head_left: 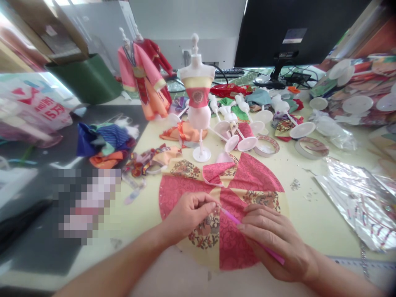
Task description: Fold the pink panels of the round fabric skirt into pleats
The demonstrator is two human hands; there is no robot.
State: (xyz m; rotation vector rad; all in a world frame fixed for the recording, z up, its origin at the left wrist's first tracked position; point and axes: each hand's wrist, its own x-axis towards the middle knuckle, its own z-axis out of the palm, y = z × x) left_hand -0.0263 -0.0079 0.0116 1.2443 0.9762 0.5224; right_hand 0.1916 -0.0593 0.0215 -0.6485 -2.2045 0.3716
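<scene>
My right hand grips a slim pink pen-like tool, its tip pointing up and left. That tip meets the fingertips of my left hand, where thumb and forefinger are pinched together; whatever lies between them is too small to make out. Beneath both hands a round cloth piece is spread on the table, with red and floral cream wedges. Small dots line its left edge. A flap of red cloth is folded over near its far side. Behind it stands a small white dress form wearing a cream and red band.
Several small white dress forms lie behind the cloth, beside tape rolls. Fabric scraps are heaped at left. Doll-sized robes stand farther back. A monitor and a green bin rise behind; clear plastic bags lie right.
</scene>
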